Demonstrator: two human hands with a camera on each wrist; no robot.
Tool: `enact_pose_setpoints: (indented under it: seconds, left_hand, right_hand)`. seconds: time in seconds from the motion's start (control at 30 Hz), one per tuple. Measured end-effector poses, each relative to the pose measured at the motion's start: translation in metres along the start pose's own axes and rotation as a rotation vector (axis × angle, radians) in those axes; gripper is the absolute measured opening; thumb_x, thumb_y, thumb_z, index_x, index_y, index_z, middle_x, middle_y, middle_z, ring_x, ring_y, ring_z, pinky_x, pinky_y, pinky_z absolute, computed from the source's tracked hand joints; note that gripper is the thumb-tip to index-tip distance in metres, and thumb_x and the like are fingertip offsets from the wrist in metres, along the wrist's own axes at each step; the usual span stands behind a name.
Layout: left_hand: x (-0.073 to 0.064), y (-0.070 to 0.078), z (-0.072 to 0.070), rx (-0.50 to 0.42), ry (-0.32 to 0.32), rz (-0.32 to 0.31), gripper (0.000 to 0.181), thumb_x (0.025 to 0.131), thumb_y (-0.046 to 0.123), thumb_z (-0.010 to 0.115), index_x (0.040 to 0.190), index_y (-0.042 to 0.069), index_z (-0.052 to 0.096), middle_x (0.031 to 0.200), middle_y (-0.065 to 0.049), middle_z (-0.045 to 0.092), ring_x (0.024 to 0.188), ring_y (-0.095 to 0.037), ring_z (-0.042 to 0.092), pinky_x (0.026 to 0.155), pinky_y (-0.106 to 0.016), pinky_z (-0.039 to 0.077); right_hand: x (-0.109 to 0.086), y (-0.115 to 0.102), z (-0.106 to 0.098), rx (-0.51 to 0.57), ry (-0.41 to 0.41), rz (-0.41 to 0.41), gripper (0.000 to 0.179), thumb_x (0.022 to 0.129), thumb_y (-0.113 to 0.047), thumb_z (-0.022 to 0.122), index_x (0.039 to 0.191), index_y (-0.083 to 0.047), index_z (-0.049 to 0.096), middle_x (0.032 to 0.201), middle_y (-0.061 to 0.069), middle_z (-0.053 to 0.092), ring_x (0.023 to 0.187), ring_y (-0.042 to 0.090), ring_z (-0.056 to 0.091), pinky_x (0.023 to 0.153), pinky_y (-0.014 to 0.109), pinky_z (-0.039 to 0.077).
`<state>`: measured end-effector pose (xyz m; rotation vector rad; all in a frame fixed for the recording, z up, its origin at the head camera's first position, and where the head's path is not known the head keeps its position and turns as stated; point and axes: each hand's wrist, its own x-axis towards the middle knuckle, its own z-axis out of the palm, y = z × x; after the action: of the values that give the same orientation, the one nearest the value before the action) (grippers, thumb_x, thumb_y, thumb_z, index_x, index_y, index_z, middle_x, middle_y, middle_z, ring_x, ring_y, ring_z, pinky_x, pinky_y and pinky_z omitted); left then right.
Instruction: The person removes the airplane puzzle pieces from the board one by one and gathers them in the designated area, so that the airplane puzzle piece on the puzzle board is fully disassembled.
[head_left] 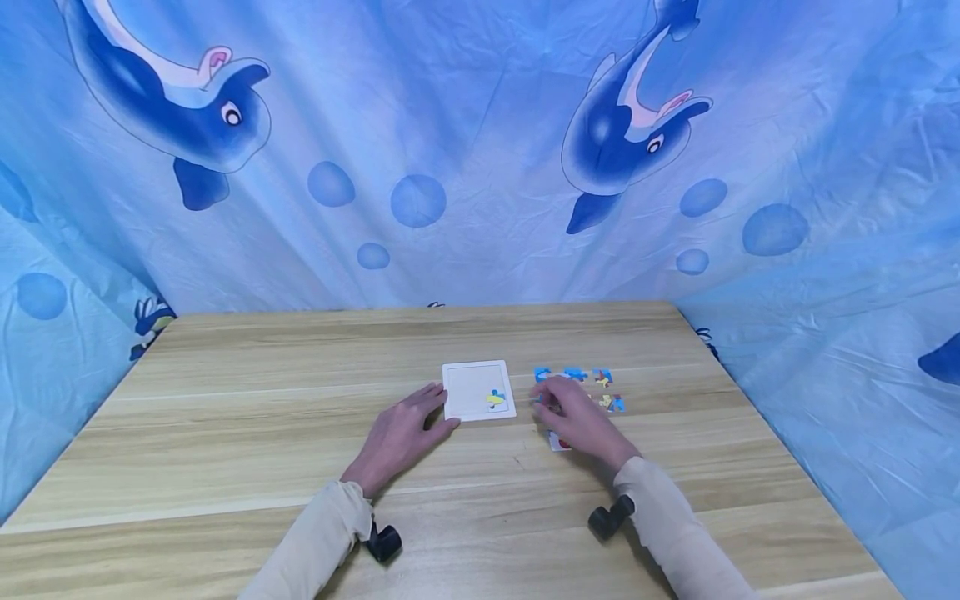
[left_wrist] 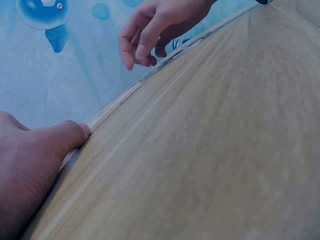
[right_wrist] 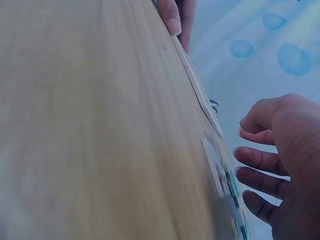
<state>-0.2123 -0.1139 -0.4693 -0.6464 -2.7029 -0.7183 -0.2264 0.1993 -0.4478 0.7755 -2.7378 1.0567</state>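
Observation:
A white square puzzle board [head_left: 467,390] lies on the table, with one yellow-and-blue puzzle piece [head_left: 496,399] in its near right corner. My left hand [head_left: 401,429] rests at the board's left side, its fingers on that edge and the thumb [left_wrist: 75,132] near the front corner. To the right of the board, my right hand [head_left: 581,421] hovers over loose puzzle pieces [head_left: 602,377], partly covering them. Its fingers are loosely bent with nothing between them in the right wrist view, where the pieces [right_wrist: 225,182] lie just beyond the fingertips.
A red-and-white puzzle piece [head_left: 557,442] lies close to the right wrist, nearer me than the other pieces. The wooden table [head_left: 225,433] meets a blue dolphin-print curtain [head_left: 465,150] behind and at the sides. Small black devices [head_left: 384,543] sit at both wrists.

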Motion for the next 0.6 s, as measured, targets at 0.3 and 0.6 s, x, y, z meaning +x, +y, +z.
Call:
enact_pose_setpoints:
  seconds: [0.3, 0.6]
  left_hand:
    - [0.000, 0.000, 0.001, -0.002, 0.010, 0.010, 0.057, 0.096, 0.044, 0.073, 0.136, 0.004, 0.068, 0.144, -0.013, 0.061, 0.135, -0.032, 0.055, 0.103, -0.052, 0.051]
    - [0.000, 0.000, 0.000, -0.005, 0.010, 0.012, 0.057, 0.096, 0.044, 0.073, 0.136, 0.004, 0.068, 0.144, -0.014, 0.061, 0.135, -0.031, 0.056, 0.103, -0.052, 0.051]
  right_hand:
    - [0.011, -0.008, 0.009, 0.052, -0.021, -0.029, 0.018, 0.098, -0.006, 0.064, 0.115, -0.003, 0.067, 0.099, -0.001, 0.061, 0.093, 0.016, 0.056, 0.083, 0.034, 0.052]
    - [0.021, -0.016, 0.019, 0.011, -0.018, -0.021, 0.016, 0.097, -0.008, 0.066, 0.113, -0.006, 0.068, 0.097, -0.002, 0.059, 0.094, 0.016, 0.054, 0.083, 0.035, 0.051]
